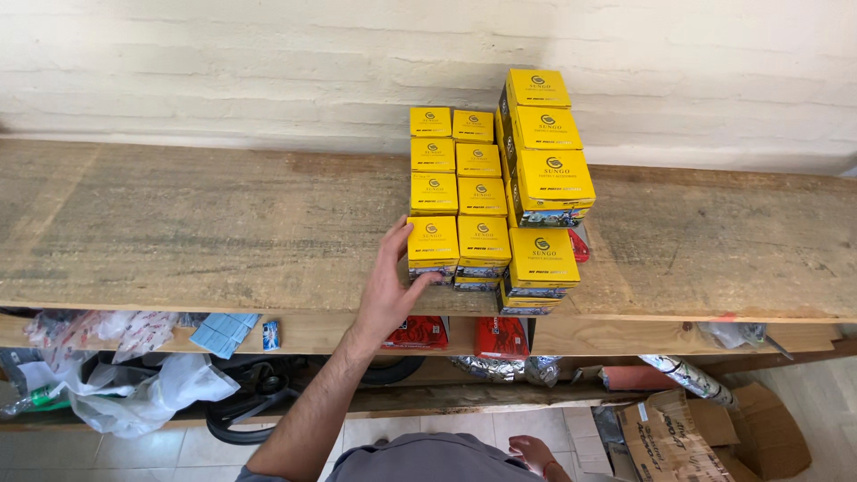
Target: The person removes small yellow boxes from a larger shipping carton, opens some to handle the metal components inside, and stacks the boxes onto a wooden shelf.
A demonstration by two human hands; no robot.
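Note:
Several small yellow boxes (483, 186) stand stacked in rows on a rough wooden shelf (205, 223), against a white brick wall. A taller pile of larger yellow boxes (549, 178) stands at their right. My left hand (390, 286) reaches up to the front left box (433, 241); the thumb and fingertips touch its left side and lower front edge. My right hand (532, 452) hangs low by my body, fingers loosely curled, holding nothing that I can see.
A lower shelf (303, 335) carries red packets (500, 337), a blue packet (223, 332), plastic bags (143, 384) and foil-wrapped rolls (683, 375). Black rubber belts (254, 393) hang below. An open cardboard box (692, 437) sits on the tiled floor at the right.

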